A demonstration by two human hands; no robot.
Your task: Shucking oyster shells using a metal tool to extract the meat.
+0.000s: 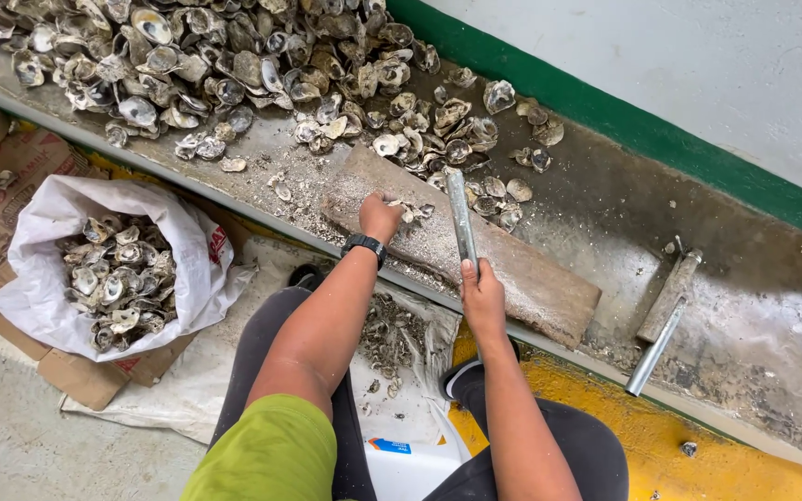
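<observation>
The person sits at the concrete table (605,199), knees tucked under its near edge, and both hands are busy over a worn stone slab (512,269) that lies slantwise across the ledge. The left hand (380,216) is closed down on a small oyster shell (407,212), pinning it to the far left part of the slab, a black watch (365,245) on that wrist. The right hand (481,295) is wrapped tight around the near end of a flat metal bar (459,220), which points away from the person with its far tip up among loose shells, just right of the pinned one. Behind the slab, to the far left, a big heap of grey shells (215,56) spreads along the table against the green-edged wall (624,116). Off to the right, well apart from the hands, a grey metal pipe (654,351) and a rusty flat tool (670,295) lie side by side on the wet surface. Down on the floor at the left, a white sack (187,274) sits open and full of shells (it rests on flattened cardboard (76,376)). Between the person's legs, a scatter of shell fragments (392,336) lies on a white sheet (197,362) spread below the table edge.
</observation>
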